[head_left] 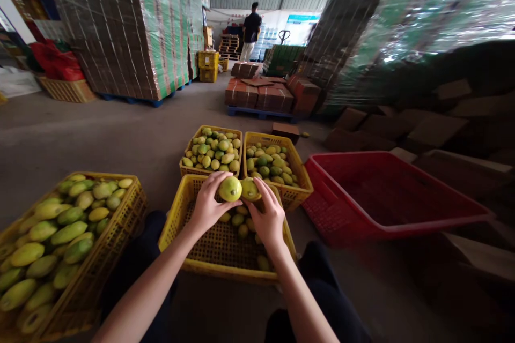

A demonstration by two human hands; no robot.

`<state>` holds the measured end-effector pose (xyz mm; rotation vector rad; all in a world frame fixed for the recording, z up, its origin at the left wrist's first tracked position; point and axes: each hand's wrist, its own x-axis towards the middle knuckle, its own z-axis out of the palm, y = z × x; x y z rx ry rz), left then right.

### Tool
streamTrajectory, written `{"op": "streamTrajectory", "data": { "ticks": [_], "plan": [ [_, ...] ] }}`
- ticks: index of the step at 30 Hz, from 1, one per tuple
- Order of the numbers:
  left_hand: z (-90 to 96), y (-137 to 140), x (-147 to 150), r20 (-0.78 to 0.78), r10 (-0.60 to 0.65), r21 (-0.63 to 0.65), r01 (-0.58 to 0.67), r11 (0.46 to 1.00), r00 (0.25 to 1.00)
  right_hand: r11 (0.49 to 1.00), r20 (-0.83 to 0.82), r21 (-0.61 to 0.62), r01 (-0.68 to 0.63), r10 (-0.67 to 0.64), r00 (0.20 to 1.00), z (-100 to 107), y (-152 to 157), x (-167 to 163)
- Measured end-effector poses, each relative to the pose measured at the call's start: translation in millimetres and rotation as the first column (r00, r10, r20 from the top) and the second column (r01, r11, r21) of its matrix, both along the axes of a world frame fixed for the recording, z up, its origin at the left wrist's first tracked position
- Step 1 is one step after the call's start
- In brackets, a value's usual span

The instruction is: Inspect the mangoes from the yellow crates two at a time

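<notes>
So the brighter fruit (230, 189) is smack in the middle of the frame, held up, roundish, yellow-green and kinda shiny, with a small dark spot low on the end facing us. The duller fruit (250, 189) is up right beside it, just right of center, same greenish yellow but more shaded. Can't tell if they're actually touching.

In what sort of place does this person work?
Probably a fruit-packing warehouse: yellow crates hold yellow-green fruit, tall plastic-wrapped stacks stand beyond, and bundled cardboard sits on a blue pallet.
</notes>
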<state>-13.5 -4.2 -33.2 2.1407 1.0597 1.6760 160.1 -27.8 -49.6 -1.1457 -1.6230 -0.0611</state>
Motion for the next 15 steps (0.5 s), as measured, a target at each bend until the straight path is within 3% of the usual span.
{"op": "streamTrajectory", "data": {
  "ticks": [15],
  "plan": [
    [-2.6, 0.7, -0.1, -0.031, 0.018, 0.047, -0.017, 0.999, 0.999, 0.994, -0.003, 0.112, -0.019, 0.020, 1.000, 3.1, -2.5, -0.4]
  ]
}}
